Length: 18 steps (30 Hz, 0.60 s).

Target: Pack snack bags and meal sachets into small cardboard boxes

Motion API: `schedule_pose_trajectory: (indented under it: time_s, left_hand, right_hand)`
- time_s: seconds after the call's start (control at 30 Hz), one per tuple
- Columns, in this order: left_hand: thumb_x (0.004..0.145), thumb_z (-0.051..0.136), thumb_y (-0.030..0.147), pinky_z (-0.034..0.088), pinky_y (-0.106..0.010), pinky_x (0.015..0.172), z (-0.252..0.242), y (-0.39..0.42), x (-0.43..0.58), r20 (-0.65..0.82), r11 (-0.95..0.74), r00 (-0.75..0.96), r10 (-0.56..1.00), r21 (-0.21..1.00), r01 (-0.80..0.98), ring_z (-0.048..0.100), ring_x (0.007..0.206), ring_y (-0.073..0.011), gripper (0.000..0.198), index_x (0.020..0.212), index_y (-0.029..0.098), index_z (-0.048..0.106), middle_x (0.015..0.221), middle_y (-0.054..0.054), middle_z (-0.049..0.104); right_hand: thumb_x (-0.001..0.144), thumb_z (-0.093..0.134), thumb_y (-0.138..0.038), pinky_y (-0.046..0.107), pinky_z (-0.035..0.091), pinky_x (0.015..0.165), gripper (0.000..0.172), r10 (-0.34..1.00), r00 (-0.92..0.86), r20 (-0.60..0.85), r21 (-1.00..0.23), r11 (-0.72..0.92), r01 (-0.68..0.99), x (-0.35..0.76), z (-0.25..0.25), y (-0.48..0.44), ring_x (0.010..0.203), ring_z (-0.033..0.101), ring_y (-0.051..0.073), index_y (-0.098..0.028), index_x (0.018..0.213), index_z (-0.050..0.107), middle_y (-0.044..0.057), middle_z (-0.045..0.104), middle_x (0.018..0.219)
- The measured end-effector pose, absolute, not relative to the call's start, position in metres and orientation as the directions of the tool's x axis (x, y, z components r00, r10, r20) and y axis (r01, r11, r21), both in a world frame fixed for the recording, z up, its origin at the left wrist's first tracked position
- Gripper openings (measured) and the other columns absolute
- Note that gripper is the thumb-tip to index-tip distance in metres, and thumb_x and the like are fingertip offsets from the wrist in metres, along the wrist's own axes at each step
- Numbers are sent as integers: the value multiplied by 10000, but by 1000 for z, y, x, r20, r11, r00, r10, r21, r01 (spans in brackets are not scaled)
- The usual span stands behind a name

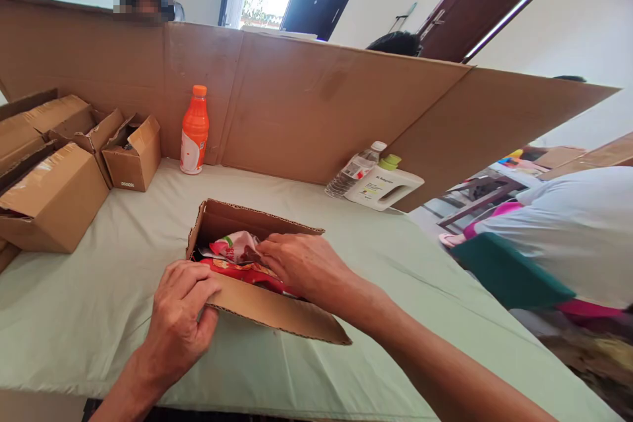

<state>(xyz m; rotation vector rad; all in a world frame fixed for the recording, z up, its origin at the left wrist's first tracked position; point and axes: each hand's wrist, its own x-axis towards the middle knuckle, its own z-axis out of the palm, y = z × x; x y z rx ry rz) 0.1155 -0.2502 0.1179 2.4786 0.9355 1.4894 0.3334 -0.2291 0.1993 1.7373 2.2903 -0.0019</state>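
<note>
In the middle of the table stands an open cardboard box with its flaps raised and folded out. Inside lie a white packet with red and green print and a red packet. My left hand grips the box at its near left edge, fingers over the cardboard and thumb below the near flap. My right hand reaches into the box from the right, its fingers bent together on the white packet's right end. Its fingertips are partly hidden among the packets.
Several cardboard boxes stand at the left. An orange bottle is at the back. A clear plastic bottle and a white handled jug stand back right, before a cardboard partition. A person in light clothing is at right.
</note>
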Motion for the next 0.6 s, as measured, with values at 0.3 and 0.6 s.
schedule_pose_trajectory:
  time_s: [0.3, 0.6]
  left_hand:
    - [805, 518, -46, 516, -384, 919, 120, -249, 115, 766, -799, 337, 547, 357, 485, 637, 959, -207, 340, 1020, 196, 620, 992, -53, 690]
    - [844, 543, -27, 523, -384, 894, 122, -245, 117, 777, -800, 339, 530, 325, 505, 638, 943, -203, 295, 1014, 202, 619, 983, -48, 678]
  right_hand:
    - [1014, 459, -187, 302, 457, 710, 299, 953, -210, -220, 122, 241, 963, 345, 191, -222, 995, 720, 260, -186, 1056, 755, 110, 771, 1090]
    - [974, 513, -165, 311, 505, 762, 443, 843, -499, -202, -119, 484, 867, 331, 181, -203, 1088, 691, 271, -271, 1389, 627, 88, 662, 1346]
